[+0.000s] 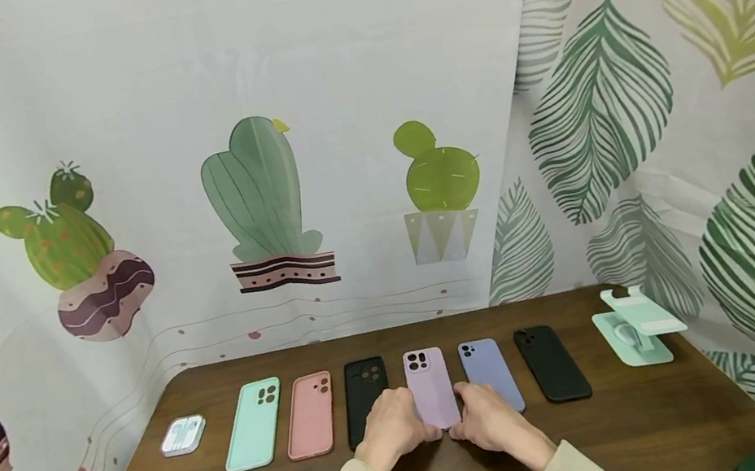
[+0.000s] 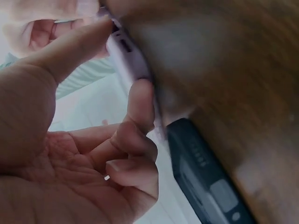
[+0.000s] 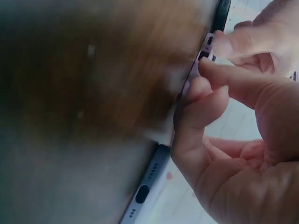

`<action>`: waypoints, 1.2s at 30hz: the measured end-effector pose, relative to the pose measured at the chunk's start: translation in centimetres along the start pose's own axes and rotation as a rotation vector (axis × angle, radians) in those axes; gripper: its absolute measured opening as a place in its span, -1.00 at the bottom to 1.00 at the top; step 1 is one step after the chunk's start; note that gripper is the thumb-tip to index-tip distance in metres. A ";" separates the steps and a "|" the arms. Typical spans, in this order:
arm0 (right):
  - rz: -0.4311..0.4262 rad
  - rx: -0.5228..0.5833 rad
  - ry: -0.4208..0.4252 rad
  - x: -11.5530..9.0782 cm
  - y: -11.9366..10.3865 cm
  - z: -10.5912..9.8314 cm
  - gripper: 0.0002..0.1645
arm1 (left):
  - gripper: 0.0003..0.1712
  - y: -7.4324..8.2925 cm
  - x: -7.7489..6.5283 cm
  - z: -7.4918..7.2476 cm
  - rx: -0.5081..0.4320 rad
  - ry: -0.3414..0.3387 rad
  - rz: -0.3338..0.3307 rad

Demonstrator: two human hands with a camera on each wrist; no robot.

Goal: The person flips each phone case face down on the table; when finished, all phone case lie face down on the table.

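Note:
A lilac phone case (image 1: 431, 383) with a camera cutout lies on the brown table between both hands. My left hand (image 1: 394, 424) pinches its near left corner, thumb at the bottom edge and fingers along the side. At the near right corner, my right hand (image 1: 491, 417) pinches the same case. Cutouts in the lilac case's bottom edge (image 2: 126, 56) show in the left wrist view. To the left is a black case (image 1: 364, 382), partly covered by my left hand. A periwinkle case (image 1: 491, 370) lies just past my right hand.
Farther left lie a pink case (image 1: 310, 415), a mint case (image 1: 254, 425) and a small clear box (image 1: 183, 436) with white contents. On the right are another black case (image 1: 552, 364) and a mint stand (image 1: 636, 326). A patterned cloth (image 1: 349, 149) hangs behind the table.

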State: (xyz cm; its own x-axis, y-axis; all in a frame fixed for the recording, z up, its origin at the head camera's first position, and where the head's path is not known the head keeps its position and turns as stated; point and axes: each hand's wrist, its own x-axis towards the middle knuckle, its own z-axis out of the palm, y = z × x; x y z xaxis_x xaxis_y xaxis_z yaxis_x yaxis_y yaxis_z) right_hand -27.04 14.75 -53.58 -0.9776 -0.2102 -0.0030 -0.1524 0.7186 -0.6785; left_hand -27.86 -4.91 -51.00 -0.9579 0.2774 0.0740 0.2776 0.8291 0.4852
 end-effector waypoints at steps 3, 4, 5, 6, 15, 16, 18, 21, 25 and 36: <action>-0.007 -0.013 0.027 -0.6 -0.5 0.0 -0.10 | -0.47 1.0 -1.3 -2.1 -0.064 -0.003 -0.018; -0.023 -0.022 0.027 -0.7 -0.5 0.0 -0.07 | -0.42 0.9 -1.5 -2.3 -0.061 0.003 -0.017; -0.034 -0.026 0.026 -0.7 -0.6 0.1 -0.06 | -0.36 0.8 -1.7 -2.6 -0.055 0.009 -0.019; -0.040 -0.024 0.027 -1.0 -1.1 -0.2 -0.06 | -0.29 0.6 -1.9 -2.8 -0.038 0.014 -0.021; -0.070 0.008 0.014 -2.2 -6.2 -0.3 -0.08 | -0.04 -2.8 -3.8 -5.1 -0.015 0.050 -0.017; -0.080 0.007 0.015 -2.2 -6.6 -0.1 -0.08 | -0.03 -3.2 -4.0 -5.3 -0.022 0.050 -0.021; -0.100 0.013 0.012 -2.1 -7.2 0.3 -0.07 | -0.02 -4.0 -4.3 -5.8 -0.028 0.054 -0.029; -0.104 0.036 0.000 -1.9 -8.1 1.0 -0.05 | -0.02 -5.5 -4.4 -6.4 -0.039 0.054 -0.034; -0.092 0.025 -0.014 -1.6 -9.0 1.7 -0.01 | 0.01 -6.9 -4.4 -7.2 -0.039 0.017 -0.060; -0.034 -0.015 -0.079 0.4 -10.5 3.3 -0.13 | 0.06 -8.3 -3.6 -8.2 0.046 -0.033 -0.052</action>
State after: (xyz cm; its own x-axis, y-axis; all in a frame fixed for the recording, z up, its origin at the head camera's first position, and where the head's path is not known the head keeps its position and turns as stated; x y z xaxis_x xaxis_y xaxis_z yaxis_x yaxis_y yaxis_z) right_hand -25.38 4.92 -48.92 -0.9575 -0.2857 -0.0389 -0.1877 0.7201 -0.6680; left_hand -27.35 -16.73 -48.18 -0.9683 0.2490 0.0209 0.2318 0.8639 0.4471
